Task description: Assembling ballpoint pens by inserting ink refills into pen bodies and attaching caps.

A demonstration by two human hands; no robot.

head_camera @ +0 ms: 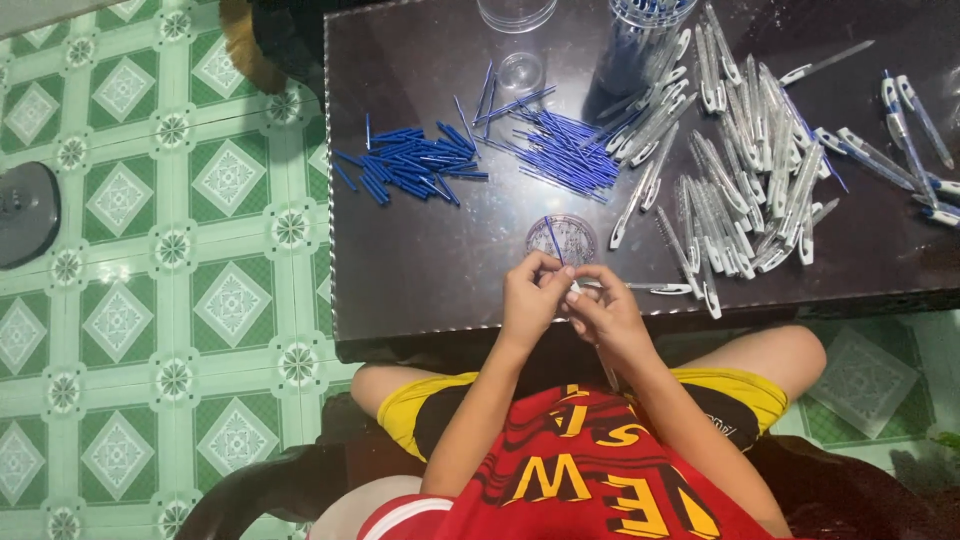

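At lower centre of the frame your left hand (533, 297) and right hand (603, 312) meet, both pinching a thin blue refill (553, 238) that rises above them. A few assembled pens (915, 135) lie at far right. By my judgement most remains: heaps of blue tips (410, 163), refills and clear barrels (745, 150) fill the upper frame.

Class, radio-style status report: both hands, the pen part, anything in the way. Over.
Left hand and right hand pinched together on a white pen barrel. Small clear cup just beyond. Nothing between them.
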